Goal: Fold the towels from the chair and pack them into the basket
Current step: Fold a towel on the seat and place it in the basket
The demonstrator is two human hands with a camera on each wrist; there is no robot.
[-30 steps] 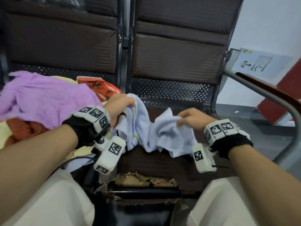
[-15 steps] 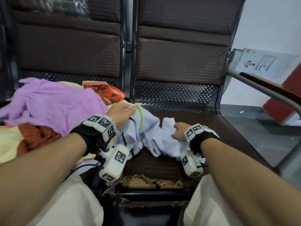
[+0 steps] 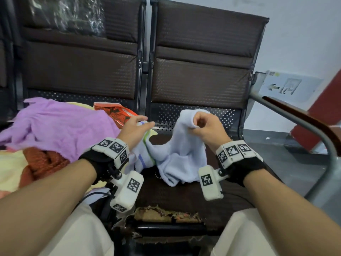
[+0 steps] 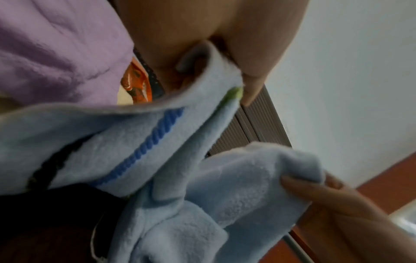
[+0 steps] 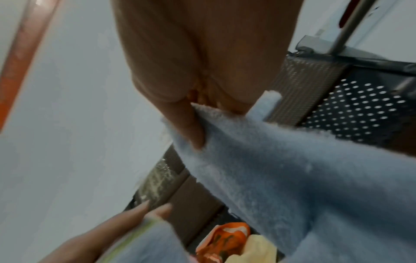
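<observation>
A row of brown padded chairs [image 3: 199, 78] fills the view, their backs quilted in a fine woven pattern, with perforated dark metal panels low behind the seats. The right-hand seat is dark and worn, its front edge torn so that crumbling foam [image 3: 166, 216] shows. A grey metal armrest [image 3: 295, 122] with a brown wooden top runs along the right side.

On the left seat lies a loose heap: a large purple towel [image 3: 60, 126] of soft, nubby cloth, crumpled on top; a rust-orange knitted cloth [image 3: 42, 161] with a ropy texture beneath it; pale yellow cloth [image 3: 11, 169] at the near edge; and an orange printed packet [image 3: 118, 113] behind.

The pale blue towel [image 3: 177, 154] is fluffy terry, with a ribbed dark blue stripe and a green band near one edge. It hangs in a sagging bunch over the right seat, held up between both hands, its lowest folds resting on the seat.

The right hand [image 3: 206, 128] is curled into a loose fist, pinching a bunched upper edge of the towel between thumb and fingers. The left hand [image 3: 134, 130] grips the striped end: the towel's edge is tucked between thumb and palm while the fingers [image 3: 147, 124] reach forward, nearly straight.
</observation>
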